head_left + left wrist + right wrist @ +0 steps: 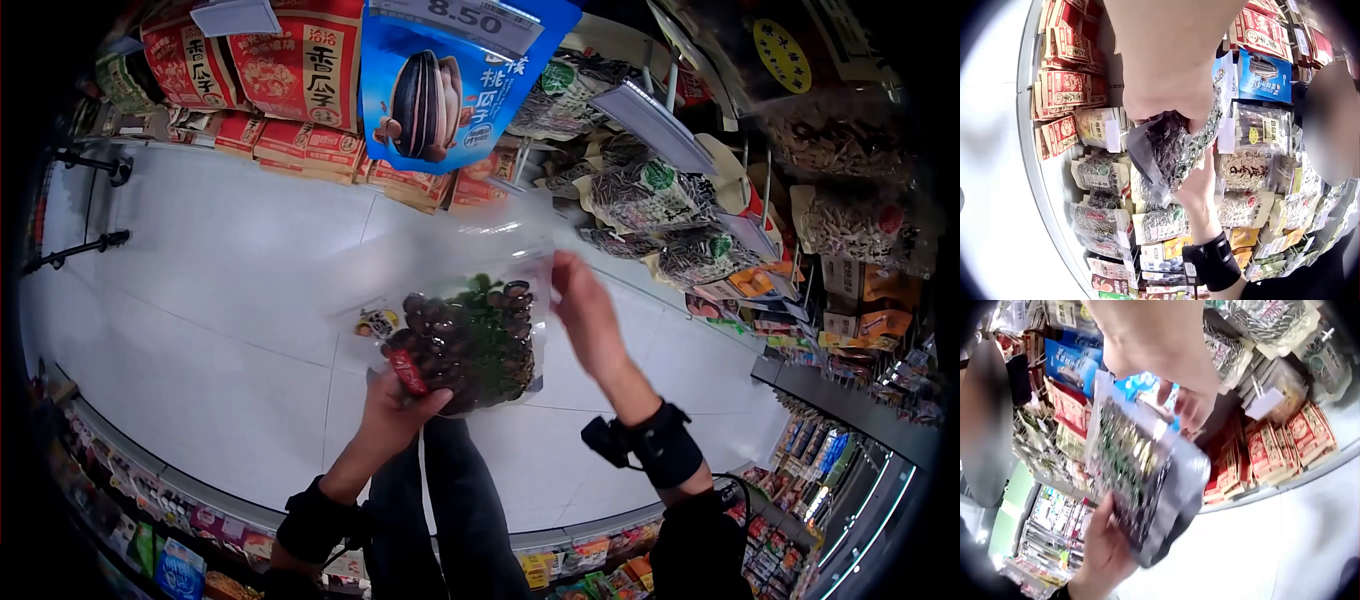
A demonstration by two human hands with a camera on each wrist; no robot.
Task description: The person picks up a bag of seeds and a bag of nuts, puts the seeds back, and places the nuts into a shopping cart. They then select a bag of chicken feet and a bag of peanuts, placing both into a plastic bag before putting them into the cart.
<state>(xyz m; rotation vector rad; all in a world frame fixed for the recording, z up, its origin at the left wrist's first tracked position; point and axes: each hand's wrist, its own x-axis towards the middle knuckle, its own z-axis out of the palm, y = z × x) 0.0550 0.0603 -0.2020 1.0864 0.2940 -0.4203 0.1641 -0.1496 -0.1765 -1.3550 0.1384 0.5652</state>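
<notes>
Cropped blue packet (470, 120), blurry-topped clear bag (455, 335)

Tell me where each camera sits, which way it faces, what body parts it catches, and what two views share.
Head: worn on the head, looking forward and down at the bag; the left hand, right hand and legs show.
Left wrist: worn on that wrist, facing the bag; the left hand looms at the top, with the right hand and its black strap below.
Right wrist: worn on that wrist, facing the bag; the right hand looms at the top, the left below.
Shared: both wrist views show the bag, both hands and red packets.
</notes>
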